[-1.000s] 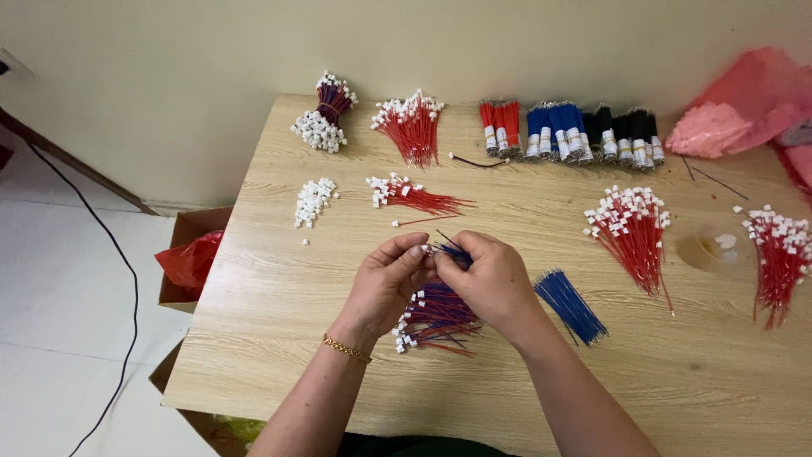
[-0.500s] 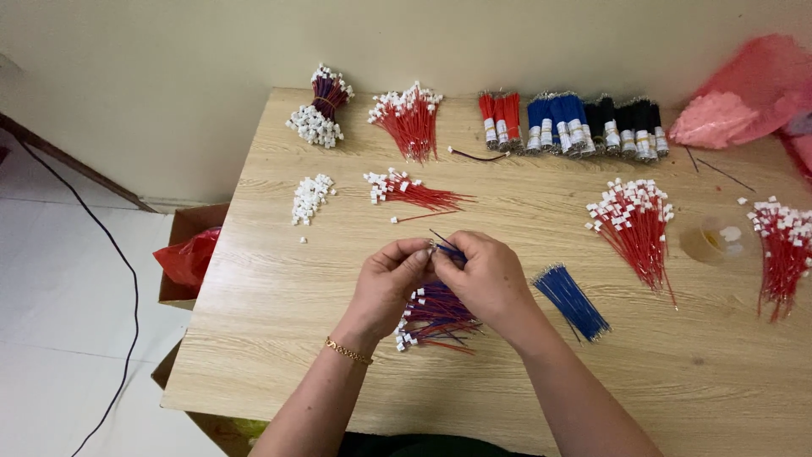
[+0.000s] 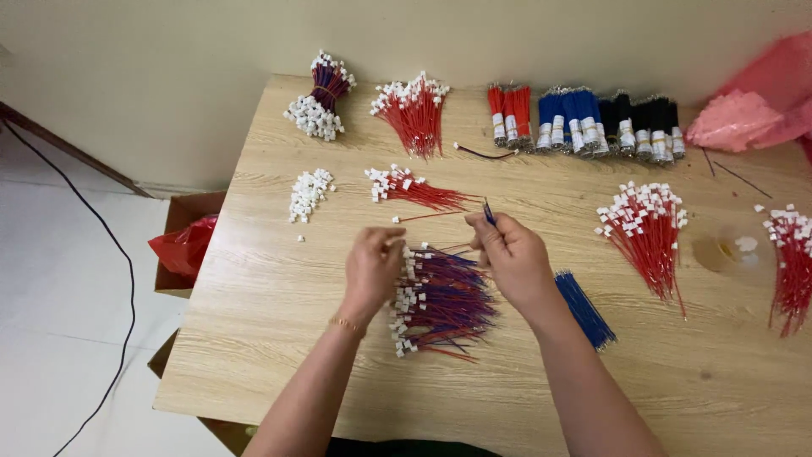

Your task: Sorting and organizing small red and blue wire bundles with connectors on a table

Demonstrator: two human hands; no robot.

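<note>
Over a wooden table (image 3: 254,355), the right hand (image 3: 512,254) pinches a thin blue wire (image 3: 488,211), light and floppy, best held near its end, while the left hand (image 3: 372,262), fingers closed, touches the pile of red-and-blue connector wires (image 3: 444,300) just below.

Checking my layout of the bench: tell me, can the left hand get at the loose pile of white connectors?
Probably yes: the left hand hangs just right of the white connectors, with only bare table between them.
</note>
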